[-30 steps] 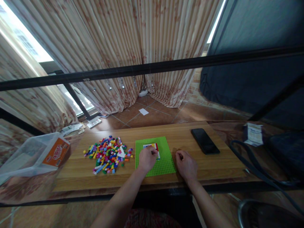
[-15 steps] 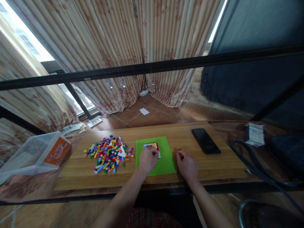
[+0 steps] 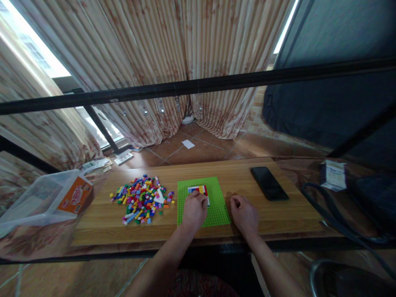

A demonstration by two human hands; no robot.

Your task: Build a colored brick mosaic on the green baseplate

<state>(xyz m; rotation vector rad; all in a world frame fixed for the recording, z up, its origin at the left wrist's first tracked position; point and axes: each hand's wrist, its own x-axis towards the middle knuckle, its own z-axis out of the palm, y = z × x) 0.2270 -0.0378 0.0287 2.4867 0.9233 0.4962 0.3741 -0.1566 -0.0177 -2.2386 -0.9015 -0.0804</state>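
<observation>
A green studded baseplate (image 3: 218,206) lies on the wooden board, with a small patch of red, yellow, blue and white bricks (image 3: 201,189) on it. My left hand (image 3: 194,210) is closed over this patch and covers part of it; whatever its fingertips pinch is hidden. Curled beside the plate's right edge, my right hand (image 3: 244,213) rests on the wood with thumb and fingers together. I cannot make out anything between them. To the left of the plate spreads a heap of loose multicoloured bricks (image 3: 144,198).
A black phone (image 3: 269,183) lies at the right of the wooden board (image 3: 102,235). Left of the board stands a clear plastic box (image 3: 40,194) with an orange label. A dark metal rail (image 3: 198,85) crosses beyond the board, before the curtains (image 3: 148,49). A strap (image 3: 334,216) lies at right.
My left hand has shifted slightly toward me and to the right over the brick patch, showing a little more of its top edge. My right hand stays where it was.
</observation>
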